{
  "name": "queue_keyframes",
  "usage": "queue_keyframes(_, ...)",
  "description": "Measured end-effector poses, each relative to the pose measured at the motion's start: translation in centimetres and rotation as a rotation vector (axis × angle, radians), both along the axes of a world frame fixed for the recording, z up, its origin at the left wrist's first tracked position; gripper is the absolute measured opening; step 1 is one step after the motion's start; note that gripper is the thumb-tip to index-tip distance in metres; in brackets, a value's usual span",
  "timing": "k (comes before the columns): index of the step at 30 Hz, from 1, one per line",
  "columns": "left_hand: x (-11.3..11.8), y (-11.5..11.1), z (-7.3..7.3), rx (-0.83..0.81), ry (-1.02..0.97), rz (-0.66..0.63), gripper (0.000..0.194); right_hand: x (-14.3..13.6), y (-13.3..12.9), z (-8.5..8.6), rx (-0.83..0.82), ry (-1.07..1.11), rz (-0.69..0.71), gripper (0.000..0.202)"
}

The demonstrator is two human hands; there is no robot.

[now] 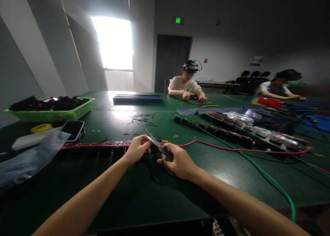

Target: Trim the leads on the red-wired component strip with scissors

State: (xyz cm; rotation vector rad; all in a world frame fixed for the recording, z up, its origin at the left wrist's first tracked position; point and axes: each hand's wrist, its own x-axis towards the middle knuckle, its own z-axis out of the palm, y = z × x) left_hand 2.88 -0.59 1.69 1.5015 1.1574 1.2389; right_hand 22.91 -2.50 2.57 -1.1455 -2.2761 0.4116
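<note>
Both forearms reach in from the near edge, converging over the tabletop [123,191]. Left hand [138,147]: fingers curled, thumb and fingertips drawn together; cannot tell whether something thin is pinched there. Right hand [179,160]: closed around the handles of the scissors [154,141], thumb on top, blades angled up and leftward. Count near the hands: one pair of scissors, one long dark component strip [95,150]. Scissors lie in the right palm, blades just beside the left fingertips; contact unclear. Strip extends leftward from behind the left hand, a red wire along it; another stretch of red wire [213,145] runs off to the right beyond the right hand. Farther out, ahead of the hands: a loose scatter of thin dark clippings [143,119], too many to count. Right side: at least two more strips [219,131] lying diagonally, one green wire [268,176] curving toward the near edge. Left side: one phone [73,130], one clear plastic bag [33,164], one green basket [56,116] heaped with dark parts. Beyond: blue bars [138,99] side by side; two co-workers, one across [177,86], one far right [269,88].
</note>
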Motion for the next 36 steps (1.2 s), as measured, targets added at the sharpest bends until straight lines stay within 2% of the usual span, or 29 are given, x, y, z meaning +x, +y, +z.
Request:
queue_keyframes(15,0.1,0.1,-0.1,0.002,-0.001,0.002,0.021,-0.2,0.0,0.0,0.010,-0.006,-0.019,0.038)
queue_keyframes(23,0.0,0.2,-0.3,-0.003,0.016,0.010,0.024,0.6,1.0,-0.3,-0.011,0.097,-0.121,0.034)
queue_keyframes(36,0.2,0.0,0.0,-0.042,-0.060,0.025,0.023,0.2,0.4,-0.4,0.093,0.009,-0.067,0.045)
